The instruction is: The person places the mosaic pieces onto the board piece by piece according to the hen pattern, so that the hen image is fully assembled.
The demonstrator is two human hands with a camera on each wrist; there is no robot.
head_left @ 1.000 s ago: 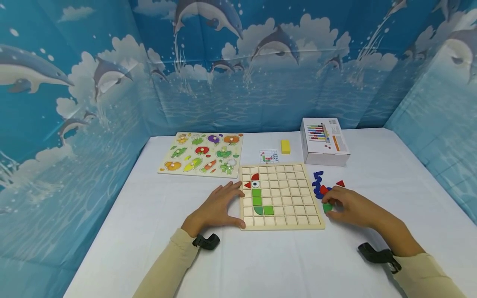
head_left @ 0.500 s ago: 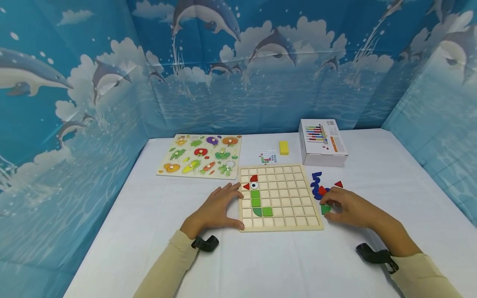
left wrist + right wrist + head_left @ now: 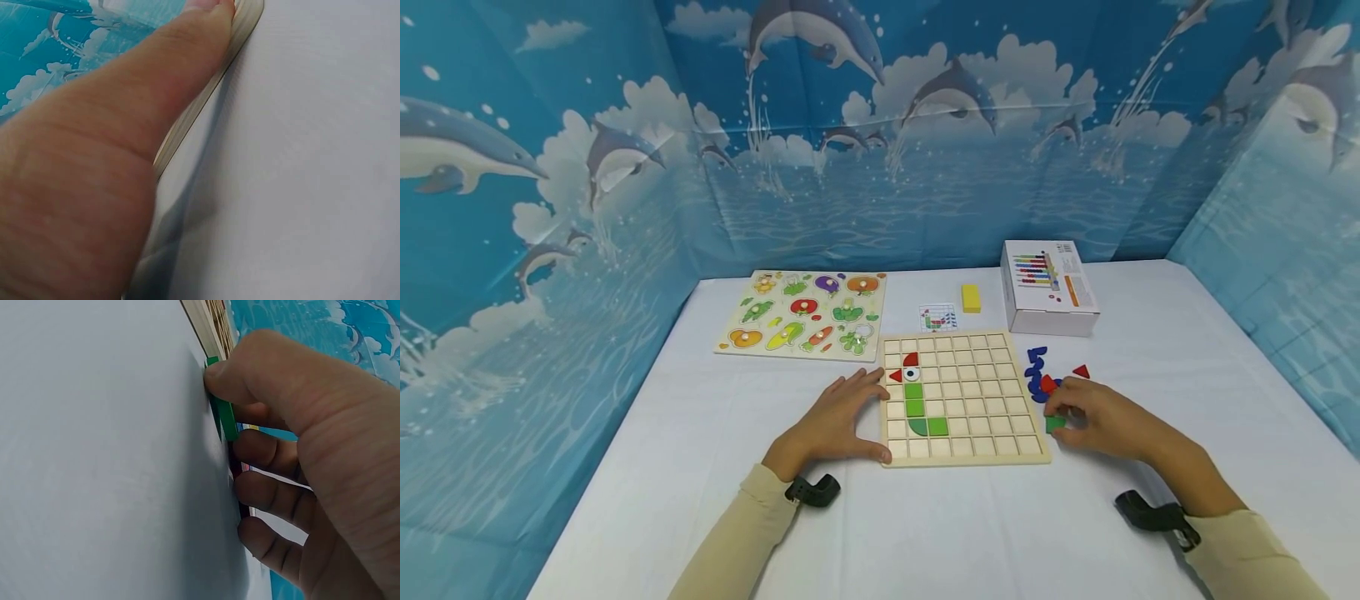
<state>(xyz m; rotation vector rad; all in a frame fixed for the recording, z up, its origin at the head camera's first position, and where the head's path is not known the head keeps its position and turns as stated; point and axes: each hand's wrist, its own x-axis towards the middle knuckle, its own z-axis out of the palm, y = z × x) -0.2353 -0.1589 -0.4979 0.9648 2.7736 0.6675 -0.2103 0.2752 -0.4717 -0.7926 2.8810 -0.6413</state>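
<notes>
A wooden grid board (image 3: 977, 400) lies in the head view with red, white-eyed and green pieces set in its left part. At the board's left edge rests my left hand (image 3: 838, 421), thumb and fingers spread along the rim; the left wrist view has the thumb (image 3: 181, 50) against the wooden edge (image 3: 200, 100). Right of the board, my right hand (image 3: 1097, 417) pinches a green tile (image 3: 1055, 424) between thumb and fingers. In the right wrist view that green tile (image 3: 226, 415) is tilted up on edge beside the board, partly covered by the thumb.
Blue pieces (image 3: 1034, 367), a red piece (image 3: 1048, 383) and a red triangle (image 3: 1081, 372) lie beyond my right hand. Behind the board are a pattern card (image 3: 938, 317), a yellow block (image 3: 971, 298) and a white box (image 3: 1052, 287). A vegetable puzzle (image 3: 805, 312) lies back left.
The green tile under my right hand has tipped from lying flatter to more on edge, with the fingers closing on it. The left hand stays on the board's edge.
</notes>
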